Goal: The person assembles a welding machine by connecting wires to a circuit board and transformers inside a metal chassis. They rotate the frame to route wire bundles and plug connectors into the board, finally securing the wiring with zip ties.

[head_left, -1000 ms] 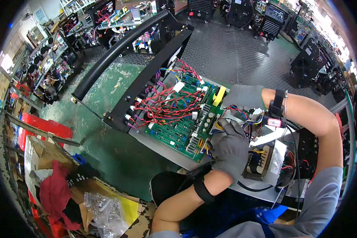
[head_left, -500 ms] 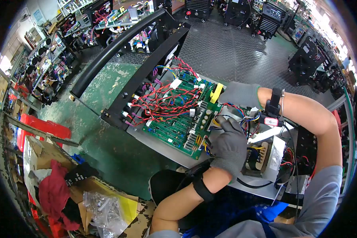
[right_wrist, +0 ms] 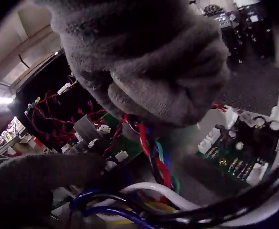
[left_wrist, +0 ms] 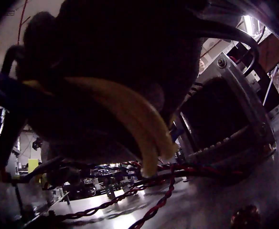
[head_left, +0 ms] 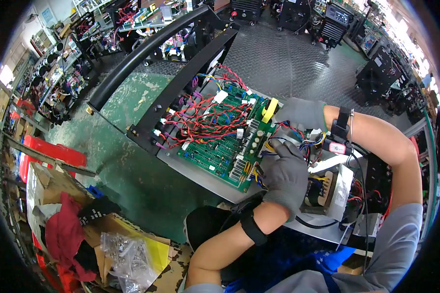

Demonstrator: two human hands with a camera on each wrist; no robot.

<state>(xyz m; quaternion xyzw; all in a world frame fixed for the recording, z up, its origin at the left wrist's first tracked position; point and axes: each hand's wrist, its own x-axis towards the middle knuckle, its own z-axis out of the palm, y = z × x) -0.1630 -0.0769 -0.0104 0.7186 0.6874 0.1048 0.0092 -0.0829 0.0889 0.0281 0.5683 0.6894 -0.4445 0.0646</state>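
A green circuit board (head_left: 215, 146) lies on a metal plate, crossed by twisted red and black wires (head_left: 205, 132). At its right edge my gloved left hand (head_left: 286, 173) bends its fingers over yellow wires (left_wrist: 130, 107), which stick out from under the dark glove in the left wrist view. Beyond it, my gloved right hand (head_left: 302, 112) sits beside the yellow-wrapped part (head_left: 270, 111). From beneath its curled fingers a bundle of red, black, green and blue wires (right_wrist: 151, 152) hangs down in the right wrist view. The fingertips' hold is hidden there.
A transformer (head_left: 325, 193) stands close to my left hand's right side. A black panel with a long handle (head_left: 146, 61) rises behind the board. A cardboard box (head_left: 58, 180) with cloth and a plastic bag (head_left: 127, 259) is at lower left. Thick cables cross the right side.
Both hands stay at the board's right edge. My left fingers shift slightly over the wires; the whole head view sways a little.
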